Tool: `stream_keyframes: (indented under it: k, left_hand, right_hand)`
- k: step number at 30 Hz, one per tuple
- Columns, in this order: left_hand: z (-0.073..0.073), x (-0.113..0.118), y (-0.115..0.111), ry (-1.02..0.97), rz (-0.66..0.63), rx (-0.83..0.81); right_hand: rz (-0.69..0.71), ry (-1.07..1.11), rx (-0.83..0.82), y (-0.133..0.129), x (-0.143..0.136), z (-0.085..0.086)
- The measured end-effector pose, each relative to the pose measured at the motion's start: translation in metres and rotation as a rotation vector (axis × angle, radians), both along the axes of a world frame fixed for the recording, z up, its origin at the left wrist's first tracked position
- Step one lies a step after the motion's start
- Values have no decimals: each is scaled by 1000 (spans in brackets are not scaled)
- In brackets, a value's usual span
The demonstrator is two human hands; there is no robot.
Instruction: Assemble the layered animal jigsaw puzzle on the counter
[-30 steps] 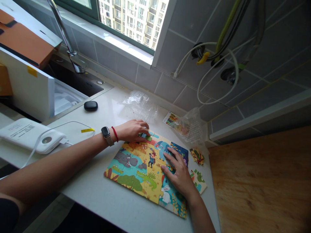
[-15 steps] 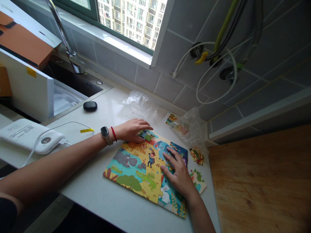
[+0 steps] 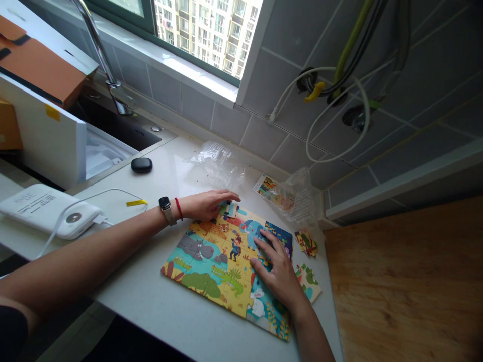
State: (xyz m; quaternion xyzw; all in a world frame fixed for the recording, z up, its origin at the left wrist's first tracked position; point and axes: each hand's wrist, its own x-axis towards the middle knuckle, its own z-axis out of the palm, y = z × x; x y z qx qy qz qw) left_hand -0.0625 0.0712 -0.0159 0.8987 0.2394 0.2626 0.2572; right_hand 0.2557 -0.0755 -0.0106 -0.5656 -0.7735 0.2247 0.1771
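Note:
A jigsaw puzzle [image 3: 206, 274] with animals and a figure in a hat lies on the counter, most of its pieces joined. At its far left edge my left hand [image 3: 211, 203] is closed around a puzzle piece [image 3: 232, 210], its fingers partly hiding the piece. My right hand [image 3: 277, 269] rests with spread fingers on the right side of the puzzle, over the blue elephant, and grips nothing. Loose puzzle pieces [image 3: 308, 281] lie just right of the puzzle, and another small group of pieces [image 3: 305, 243] sits above them.
Crumpled clear plastic [image 3: 215, 161] and a bag with a picture card [image 3: 267, 185] lie behind the puzzle. A black case [image 3: 142, 165], a white power bank [image 3: 49, 211] with a cable and a sink [image 3: 113, 123] are leftward. A wooden board [image 3: 407, 271] stands right.
My left hand has turned at the puzzle's far edge, and the piece by its fingers now shows a light blue and white part instead of green. My right hand stays put.

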Motion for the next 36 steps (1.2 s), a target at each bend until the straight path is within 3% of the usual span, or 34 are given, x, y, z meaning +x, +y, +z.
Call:
stream_keyframes:
  k: [5, 14, 22, 30, 36]
  left_hand:
    - [3, -5, 5, 50, 109, 40]
    - [2, -11, 9, 110, 68, 3]
    - [6, -5, 6, -49, 38, -37]
    - [3, -4, 15, -420, 96, -527]
    - [-8, 2, 14, -447, 189, -536]
  right_hand:
    - [0, 4, -5, 0, 0, 0]
    - [5, 0, -20, 0, 0, 0]
    - [7, 7, 5, 0, 1, 0]
    - [8, 2, 20, 0, 1, -1]
    - [-1, -8, -2, 0, 1, 0]
